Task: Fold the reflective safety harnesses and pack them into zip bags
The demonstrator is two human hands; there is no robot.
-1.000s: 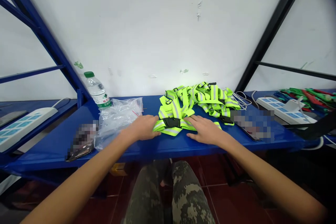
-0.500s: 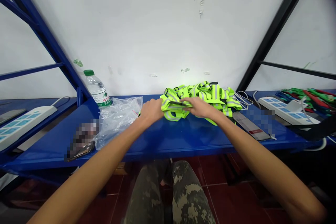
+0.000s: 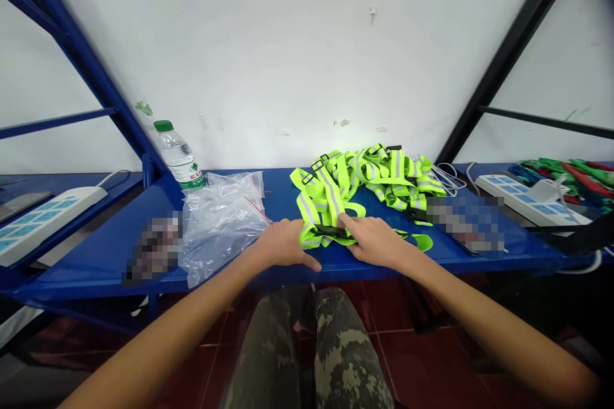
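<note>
A neon yellow-green reflective vest (image 3: 322, 201) with silver stripes lies spread on the blue shelf (image 3: 278, 195), and a black strap (image 3: 330, 231) crosses its near end. Behind it, a tangled pile of similar vests (image 3: 393, 179) touches it. My right hand (image 3: 377, 241) lies on the vest's near end, fingertips at the black strap, fingers apart. My left hand (image 3: 285, 244) rests flat just left of the vest, near the shelf's front edge, holding nothing.
A crumpled clear plastic bag (image 3: 220, 223) and a water bottle (image 3: 178, 156) stand left. A blurred object (image 3: 156, 246) lies further left, another (image 3: 465, 223) right. White power strips (image 3: 527, 201) and cables (image 3: 448, 179) lie around. Metal frame posts flank the white wall.
The vest, bunched against the pile before, now lies spread out nearer the shelf's front edge. Both hands have moved toward me and apart.
</note>
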